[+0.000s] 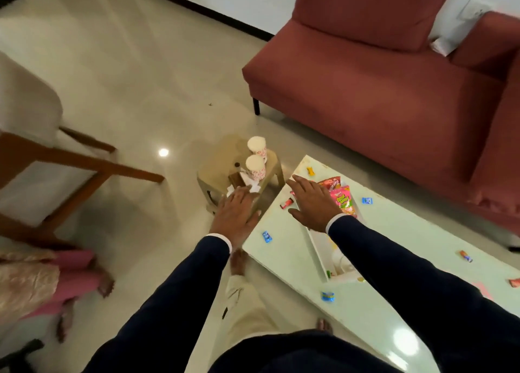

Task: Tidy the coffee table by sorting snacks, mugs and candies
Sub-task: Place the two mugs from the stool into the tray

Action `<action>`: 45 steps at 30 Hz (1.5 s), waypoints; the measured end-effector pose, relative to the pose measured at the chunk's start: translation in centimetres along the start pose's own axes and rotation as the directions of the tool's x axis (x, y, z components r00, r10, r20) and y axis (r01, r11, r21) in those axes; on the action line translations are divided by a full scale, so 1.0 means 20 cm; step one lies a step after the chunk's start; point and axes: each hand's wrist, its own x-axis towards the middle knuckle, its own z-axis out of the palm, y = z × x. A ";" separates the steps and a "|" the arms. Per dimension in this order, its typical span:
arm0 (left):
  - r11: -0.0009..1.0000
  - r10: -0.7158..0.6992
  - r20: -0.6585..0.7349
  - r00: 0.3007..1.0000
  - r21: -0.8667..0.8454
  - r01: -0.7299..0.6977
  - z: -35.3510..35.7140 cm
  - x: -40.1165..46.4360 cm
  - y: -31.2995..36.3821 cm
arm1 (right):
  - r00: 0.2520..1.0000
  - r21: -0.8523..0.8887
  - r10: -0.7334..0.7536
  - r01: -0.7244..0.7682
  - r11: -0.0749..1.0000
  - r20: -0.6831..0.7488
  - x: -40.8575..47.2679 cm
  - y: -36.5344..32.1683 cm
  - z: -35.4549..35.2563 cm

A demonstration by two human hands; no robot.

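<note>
Two white paper mugs with red print (pixel 256 156) stand on a small beige plastic stool (pixel 216 170) left of the pale green glossy counter (pixel 289 254). The left hand (pixel 235 213), fingers straight, reaches toward them; the right hand (pixel 311 202) hovers spread beside pink snack packets (pixel 343 201) among scattered wrapped candies (pixel 267 236).

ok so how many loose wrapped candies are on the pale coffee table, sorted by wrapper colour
Blue wrapped candies: 3
Red wrapped candies: 2
Yellow-orange wrapped candy: 1
Orange-and-blue wrapped candy: 1
Total: 7, counting only what shows clearly.
</note>
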 end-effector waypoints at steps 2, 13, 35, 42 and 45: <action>0.999 0.026 0.044 0.999 -0.024 -0.025 -0.03 0.23 -0.17 | 0.997 0.017 0.078 -0.079 0.997 0.023 0.20 -0.03 0.02; 0.994 -0.095 0.274 0.957 -0.034 0.108 0.24 1.33 -0.64 | 0.933 0.113 0.262 -0.296 0.949 0.246 1.04 0.04 0.32; 0.949 0.160 0.157 0.974 0.248 -0.196 0.80 1.63 -0.81 | 0.938 -0.325 -0.200 0.289 0.900 0.283 2.16 0.19 0.48; 0.931 0.183 0.153 0.971 0.290 -0.221 0.81 1.63 -0.82 | 0.970 -0.188 -0.121 0.161 0.969 0.210 2.22 0.23 0.59; 0.937 0.190 0.163 0.968 0.264 -0.229 0.80 1.63 -0.82 | 0.982 -0.005 -0.049 0.050 0.999 0.182 2.21 0.30 0.56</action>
